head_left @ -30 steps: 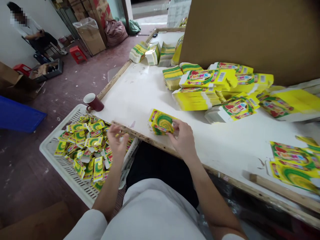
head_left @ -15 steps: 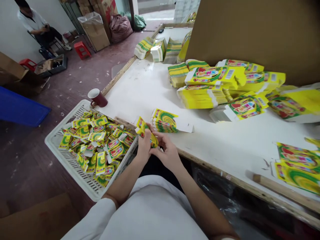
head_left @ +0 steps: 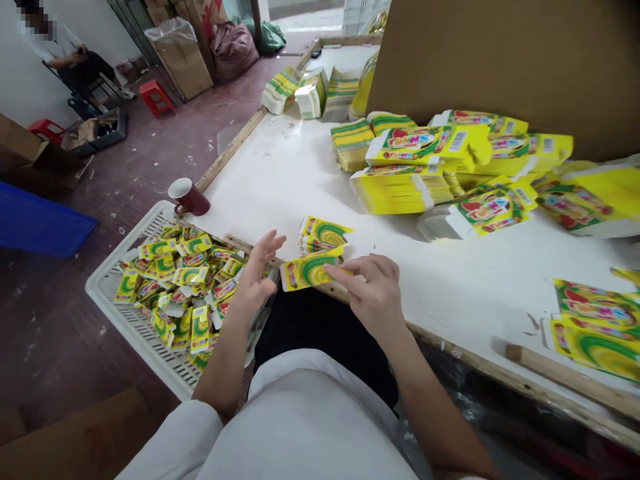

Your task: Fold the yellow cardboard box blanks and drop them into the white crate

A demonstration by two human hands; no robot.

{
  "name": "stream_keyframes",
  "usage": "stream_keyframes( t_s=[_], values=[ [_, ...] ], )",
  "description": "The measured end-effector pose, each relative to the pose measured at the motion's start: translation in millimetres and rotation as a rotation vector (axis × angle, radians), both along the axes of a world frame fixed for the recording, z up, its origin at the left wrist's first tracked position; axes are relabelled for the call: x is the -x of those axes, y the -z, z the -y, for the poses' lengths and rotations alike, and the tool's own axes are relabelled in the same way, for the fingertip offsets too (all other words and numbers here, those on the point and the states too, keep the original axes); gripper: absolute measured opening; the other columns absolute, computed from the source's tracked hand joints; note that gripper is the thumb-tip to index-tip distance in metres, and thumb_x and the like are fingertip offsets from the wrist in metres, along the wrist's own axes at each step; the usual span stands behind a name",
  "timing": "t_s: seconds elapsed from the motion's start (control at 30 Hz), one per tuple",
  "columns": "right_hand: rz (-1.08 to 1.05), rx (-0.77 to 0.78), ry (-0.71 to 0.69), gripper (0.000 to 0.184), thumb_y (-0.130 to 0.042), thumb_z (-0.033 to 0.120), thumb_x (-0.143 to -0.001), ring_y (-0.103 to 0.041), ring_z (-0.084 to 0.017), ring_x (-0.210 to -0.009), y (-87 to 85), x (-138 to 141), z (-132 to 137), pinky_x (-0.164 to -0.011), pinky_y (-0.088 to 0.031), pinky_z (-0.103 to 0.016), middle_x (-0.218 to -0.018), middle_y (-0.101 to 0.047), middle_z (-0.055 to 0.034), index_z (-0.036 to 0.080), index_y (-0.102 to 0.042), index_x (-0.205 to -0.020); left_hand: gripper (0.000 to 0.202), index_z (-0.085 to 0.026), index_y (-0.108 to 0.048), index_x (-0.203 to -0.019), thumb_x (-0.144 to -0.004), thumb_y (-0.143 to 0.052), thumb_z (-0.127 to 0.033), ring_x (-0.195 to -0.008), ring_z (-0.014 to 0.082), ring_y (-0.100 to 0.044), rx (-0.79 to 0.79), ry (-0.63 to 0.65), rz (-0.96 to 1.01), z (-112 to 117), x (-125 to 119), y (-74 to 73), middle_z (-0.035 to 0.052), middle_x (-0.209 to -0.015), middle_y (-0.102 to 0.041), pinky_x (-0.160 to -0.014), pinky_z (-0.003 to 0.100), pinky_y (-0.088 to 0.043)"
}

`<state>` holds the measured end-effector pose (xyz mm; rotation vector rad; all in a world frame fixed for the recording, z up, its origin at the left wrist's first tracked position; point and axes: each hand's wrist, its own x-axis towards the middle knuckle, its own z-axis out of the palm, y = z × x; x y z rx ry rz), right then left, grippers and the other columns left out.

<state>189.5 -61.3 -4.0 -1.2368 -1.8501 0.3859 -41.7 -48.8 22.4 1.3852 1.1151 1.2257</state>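
Note:
My right hand (head_left: pixel 375 287) pinches the right end of a flat yellow-and-green candy box (head_left: pixel 307 271) over the table's front edge. Left of that box, my left hand (head_left: pixel 256 280) is raised with its fingers spread and nothing in them. Just behind the held box lies a small pile of flat boxes (head_left: pixel 320 233) on the white table (head_left: pixel 280 173). A pale plastic basket (head_left: pixel 113 290) stands to the left, heaped with folded boxes (head_left: pixel 193 277); my left forearm passes in front of its right side.
A maroon mug (head_left: pixel 193 197) stands at the table's left corner. Bundles of flat boxes (head_left: pixel 405 193) lie against a large cardboard panel (head_left: pixel 500 73). More flat boxes (head_left: pixel 595 327) and a wooden strip (head_left: pixel 570 380) are at right. A seated person (head_left: pixel 65 60) is far left.
The box that both hands held is gone from them. My left hand has moved left and opened. My right hand has moved right and now holds a flat box from the pile.

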Motion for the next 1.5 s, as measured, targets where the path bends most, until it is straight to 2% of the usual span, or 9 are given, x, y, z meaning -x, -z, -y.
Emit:
stream_keyframes(
  t_s=[0.17, 0.3, 0.6, 0.77, 0.9, 1.03, 1.17, 1.3, 1.5],
  values=[
    [-0.077, -0.099, -0.095, 0.043, -0.064, 0.031, -0.095, -0.054, -0.03, -0.135, -5.0, 12.4, 11.9, -0.127, -0.02, -0.063, -0.128, -0.07, -0.001, 0.046, -0.061, -0.136, 0.087, -0.027, -0.05, -0.144, -0.067, -0.09, -0.038, -0.127, 0.0346, -0.063, -0.013, 0.231, -0.503, 12.5, -15.9, -6.3, 0.0126, -0.138, -0.065, -0.108, 0.047, -0.049],
    [-0.488, 0.115, 0.007, 0.073, -0.058, 0.051, -0.096, -0.04, -0.036, -0.15, -0.9, 24.5, 12.6, -0.119, -0.038, -0.064, -0.162, -0.042, -0.0142, 0.028, -0.029, -0.16, 0.083, -0.026, -0.041, -0.146, -0.075, -0.083, -0.033, -0.123, 0.0315, -0.065, -0.081, 0.124, -0.588, 22.7, -33.4, 7.9, 0.0114, -0.135, -0.064, -0.101, 0.042, -0.053],
    [-0.855, 0.707, -0.389, 0.053, -0.059, 0.05, -0.097, -0.058, -0.029, -0.138, 12.7, 34.3, 6.1, -0.115, -0.05, -0.052, -0.145, -0.065, -0.0082, 0.029, -0.056, -0.145, 0.067, -0.027, -0.046, -0.13, -0.072, -0.077, -0.018, -0.112, 0.0295, -0.068, -0.322, 0.155, -0.617, 28.5, -42.8, 15.8, 0.0094, -0.122, -0.066, -0.091, 0.04, -0.057],
    [-0.642, 0.463, -0.409, 0.076, -0.045, 0.066, -0.098, -0.046, -0.029, -0.149, 19.0, 28.1, 12.8, -0.12, -0.042, -0.053, -0.161, -0.046, -0.0131, 0.027, -0.029, -0.162, 0.07, -0.029, -0.047, -0.131, -0.068, -0.075, -0.015, -0.109, 0.0296, -0.069, -0.233, 0.207, -0.646, 20.9, -37.0, 15.4, 0.0084, -0.125, -0.065, -0.089, 0.04, -0.057],
    [-0.234, 0.26, -0.317, 0.067, -0.053, 0.032, -0.101, -0.034, -0.029, -0.155, 16.9, 30.4, 17.1, -0.122, -0.04, -0.05, -0.17, -0.03, -0.01, 0.028, -0.028, -0.163, 0.065, -0.027, -0.05, -0.132, -0.071, -0.072, -0.016, -0.104, 0.0277, -0.069, -0.163, 0.205, -0.609, 15.4, -36.3, 22.3, 0.01, -0.124, -0.064, -0.085, 0.037, -0.056],
    [-0.257, 0.177, -0.187, 0.058, -0.043, 0.014, -0.1, -0.05, -0.025, -0.146, 21.1, 28.2, 9.2, -0.12, -0.044, -0.049, -0.157, -0.053, -0.0064, 0.034, -0.046, -0.154, 0.087, -0.023, -0.042, -0.139, -0.064, -0.086, -0.027, -0.115, 0.0298, -0.062, -0.143, -0.091, -0.543, 15.2, -38.0, 32.2, 0.0159, -0.136, -0.054, -0.096, 0.043, -0.053],
    [-0.344, 0.144, 0.012, 0.062, -0.049, 0.027, -0.102, -0.044, -0.027, -0.15, 29.1, 22.5, 0.7, -0.122, -0.041, -0.053, -0.163, -0.044, -0.0102, 0.031, -0.031, -0.162, 0.079, -0.022, -0.048, -0.127, -0.063, -0.091, -0.04, -0.098, 0.0241, -0.067, 0.102, -0.259, -0.28, 15.7, -31.9, 35.6, 0.0101, -0.116, -0.065, -0.086, 0.038, -0.054],
    [-0.159, 0.105, -0.125, 0.06, -0.052, 0.035, -0.102, -0.03, -0.031, -0.157, 31.3, 20.6, -0.6, -0.123, -0.038, -0.056, -0.171, -0.026, -0.01, 0.029, -0.036, -0.16, 0.07, -0.023, -0.048, -0.124, -0.07, -0.088, -0.041, -0.089, 0.0184, -0.07, 0.23, -0.245, 0.086, 14.7, -26.2, 29.8, 0.0045, -0.105, -0.071, -0.078, 0.029, -0.055],
    [-0.082, 0.103, -0.322, 0.036, -0.054, 0.036, -0.102, -0.046, -0.032, -0.148, 19.1, 3.6, -2.3, -0.115, -0.049, -0.054, -0.162, -0.043, -0.014, 0.027, -0.066, -0.134, 0.041, -0.022, -0.058, -0.109, -0.08, -0.08, -0.041, -0.083, 0.0143, -0.068, 0.226, -0.317, 0.125, 12.5, -24.2, 22.7, 0.0012, -0.096, -0.069, -0.078, 0.026, -0.054]
  ],
)
